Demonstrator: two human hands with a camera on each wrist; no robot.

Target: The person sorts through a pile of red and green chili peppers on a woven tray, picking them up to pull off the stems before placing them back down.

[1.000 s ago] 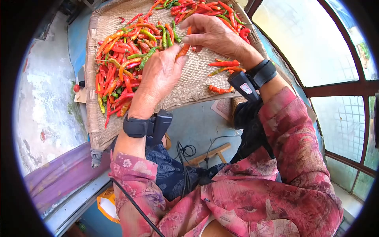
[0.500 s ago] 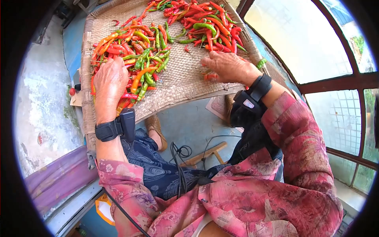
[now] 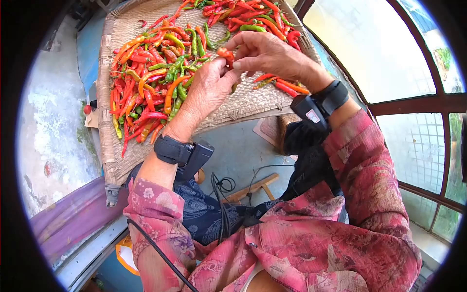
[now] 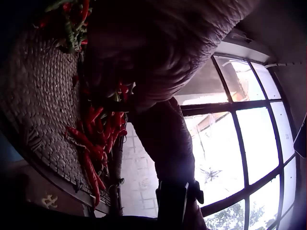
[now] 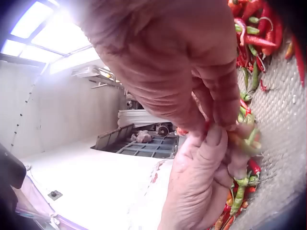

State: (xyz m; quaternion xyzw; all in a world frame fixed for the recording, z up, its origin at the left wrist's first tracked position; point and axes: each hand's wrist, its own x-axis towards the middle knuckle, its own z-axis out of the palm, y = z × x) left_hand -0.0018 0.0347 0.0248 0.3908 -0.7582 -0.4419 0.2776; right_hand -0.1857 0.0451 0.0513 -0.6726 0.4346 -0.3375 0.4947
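Note:
My left hand (image 3: 210, 87) grips an orange-red chili pepper (image 3: 225, 53) over the woven tray (image 3: 238, 104). My right hand (image 3: 275, 57) meets it from the right, fingers bent and pinching the same pepper. In the right wrist view the right fingers (image 5: 211, 103) come together at the left thumb (image 5: 211, 143), covering most of the pepper; a blurred greenish stem end (image 5: 250, 143) sticks out past the left fingers. A large pile of red, orange and green chilies (image 3: 146, 92) lies left of the hands. Behind the right hand is another, mostly red pile (image 3: 248, 14).
Several loose chilies (image 3: 279, 83) lie near the tray's right front, below the right wrist. A wood-framed window (image 3: 413, 107) stands close on the right. A black cable (image 3: 224, 194) hangs at the lap, and a small wooden stool (image 3: 258, 189) stands on the floor below.
Half a second ago the hands were apart, the left at the left pile and the right over the loose chilies. Both have come together around a chili pepper.

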